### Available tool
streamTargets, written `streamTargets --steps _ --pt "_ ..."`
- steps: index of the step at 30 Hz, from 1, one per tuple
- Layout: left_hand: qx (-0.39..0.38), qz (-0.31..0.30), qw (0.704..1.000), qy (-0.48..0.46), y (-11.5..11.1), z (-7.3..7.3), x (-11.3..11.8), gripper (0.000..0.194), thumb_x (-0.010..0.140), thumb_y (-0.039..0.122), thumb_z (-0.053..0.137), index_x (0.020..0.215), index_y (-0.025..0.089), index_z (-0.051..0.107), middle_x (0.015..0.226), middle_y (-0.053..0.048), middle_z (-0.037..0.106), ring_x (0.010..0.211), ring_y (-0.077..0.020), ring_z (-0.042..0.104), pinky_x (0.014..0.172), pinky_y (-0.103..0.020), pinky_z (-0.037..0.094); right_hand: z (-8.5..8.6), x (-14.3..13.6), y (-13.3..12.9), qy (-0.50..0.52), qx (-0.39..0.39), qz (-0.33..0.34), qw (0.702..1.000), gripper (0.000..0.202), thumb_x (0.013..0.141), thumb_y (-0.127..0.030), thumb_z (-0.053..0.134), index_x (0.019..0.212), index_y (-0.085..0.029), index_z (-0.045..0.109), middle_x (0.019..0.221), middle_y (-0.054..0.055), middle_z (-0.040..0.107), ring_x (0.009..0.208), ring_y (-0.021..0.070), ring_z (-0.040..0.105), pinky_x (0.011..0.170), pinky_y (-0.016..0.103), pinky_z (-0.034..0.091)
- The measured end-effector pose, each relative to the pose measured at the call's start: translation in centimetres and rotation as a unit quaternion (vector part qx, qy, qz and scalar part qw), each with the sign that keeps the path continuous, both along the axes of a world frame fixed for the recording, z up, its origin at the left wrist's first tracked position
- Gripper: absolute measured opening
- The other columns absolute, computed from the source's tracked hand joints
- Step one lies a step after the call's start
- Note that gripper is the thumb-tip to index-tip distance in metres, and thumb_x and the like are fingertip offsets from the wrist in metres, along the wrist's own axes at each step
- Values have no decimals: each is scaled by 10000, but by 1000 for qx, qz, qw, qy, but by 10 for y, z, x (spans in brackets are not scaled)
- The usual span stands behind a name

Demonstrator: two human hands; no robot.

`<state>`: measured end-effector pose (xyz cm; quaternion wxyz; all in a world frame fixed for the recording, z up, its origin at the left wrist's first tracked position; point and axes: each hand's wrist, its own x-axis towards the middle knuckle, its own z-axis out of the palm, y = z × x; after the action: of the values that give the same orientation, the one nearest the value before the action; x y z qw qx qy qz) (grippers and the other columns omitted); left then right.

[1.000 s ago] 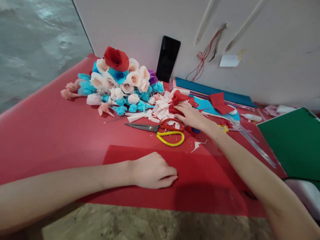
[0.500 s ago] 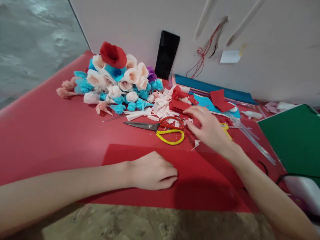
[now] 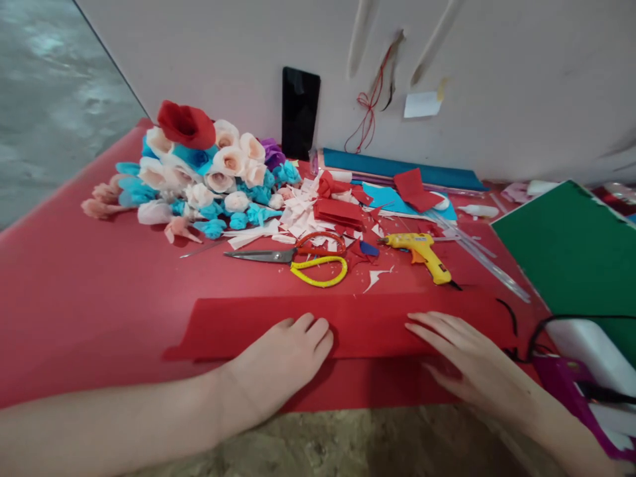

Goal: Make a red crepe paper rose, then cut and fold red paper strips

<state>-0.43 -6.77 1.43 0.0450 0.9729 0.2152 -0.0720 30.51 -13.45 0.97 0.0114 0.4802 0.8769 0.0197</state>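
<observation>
A wide strip of red crepe paper (image 3: 365, 324) lies along the front of the red tabletop. My left hand (image 3: 283, 358) rests palm down on its middle, pressing it with slightly bent fingers; the thumb is hidden. Over the paper's right part, my right hand (image 3: 457, 354) has its fingers stretched out and apart, holding nothing. Beyond the paper are scissors (image 3: 293, 256) with one red and one yellow handle. A yellow hot glue gun (image 3: 420, 252) lies to their right. Folded red paper pieces (image 3: 338, 212) sit among white paper scraps (image 3: 303, 205).
Paper flowers (image 3: 199, 165) in several colours are heaped at the back left. A black phone (image 3: 300, 109) leans on the wall. At right are a green board (image 3: 571, 252), a purple object (image 3: 561, 381) and a black cable (image 3: 541, 328). Clear sticks (image 3: 491, 268) lie near the board.
My right hand has come back from the folded red pieces to the crepe paper, uncovering the glue gun. My left hand's fist has loosened. The crepe paper's near edge now lies farther from the table edge.
</observation>
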Motion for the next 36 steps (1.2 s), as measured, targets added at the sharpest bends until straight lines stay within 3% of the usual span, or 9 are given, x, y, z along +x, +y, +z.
streamTargets --steps 3,8,11,16,23,26,30,33,36 --pt "-6 21 997 -73 14 14 -8 295 781 8 417 966 158 591 925 -52 650 775 -181 623 648 -287 529 3 18 -3 27 108 -22 994 289 829 -146 429 1073 -183 580 1021 54 662 919 191 622 802 351 505" --pt "235 36 939 -248 41 48 -23 202 852 84 427 968 128 586 866 -51 675 771 -195 627 649 -285 497 41 12 -6 59 338 -136 929 197 767 -122 499 923 -192 597 808 81 642 757 256 592 752 420 461" --pt "268 62 929 -247 48 61 -26 183 871 103 430 967 134 583 895 -40 679 808 -177 637 626 -241 471 61 -5 -3 61 384 -146 910 259 734 -78 499 924 -239 571 730 53 616 692 258 572 737 423 441" --pt "240 100 941 -215 28 63 -55 216 921 210 353 989 196 558 916 -14 686 720 -147 637 592 -234 445 70 -24 -1 135 332 -163 919 199 788 -132 451 881 -265 566 734 35 607 661 217 566 681 377 425" --pt "31 136 987 -74 25 31 -98 303 942 342 342 922 294 641 858 78 725 701 -114 691 611 -203 517 31 -20 1 151 -7 -50 987 201 807 -122 478 939 -241 572 862 -40 671 742 115 621 670 243 473" --pt "105 97 984 -107 34 20 -86 306 941 229 326 960 216 632 884 25 728 725 -119 694 623 -204 526 20 -20 12 114 149 -80 979 174 810 -93 478 900 -189 591 861 23 678 767 178 620 715 329 465" --pt "278 99 939 -174 41 24 -67 207 903 133 403 999 119 586 946 -62 709 789 -160 674 647 -238 490 32 -25 20 71 371 -136 916 232 736 -42 556 911 -184 612 847 57 674 788 240 613 712 378 452" --pt "314 107 921 -205 41 38 -67 168 878 127 457 982 153 586 854 -15 712 714 -151 646 615 -229 440 46 -28 12 97 343 -176 917 254 730 -48 553 904 -227 597 854 46 665 815 247 611 757 394 459" --pt "246 131 937 -211 35 49 -81 210 899 228 401 947 217 606 819 32 701 620 -128 606 576 -229 408 55 -29 0 147 263 -174 938 218 768 -90 503 896 -249 578 831 41 652 784 235 609 742 389 464"
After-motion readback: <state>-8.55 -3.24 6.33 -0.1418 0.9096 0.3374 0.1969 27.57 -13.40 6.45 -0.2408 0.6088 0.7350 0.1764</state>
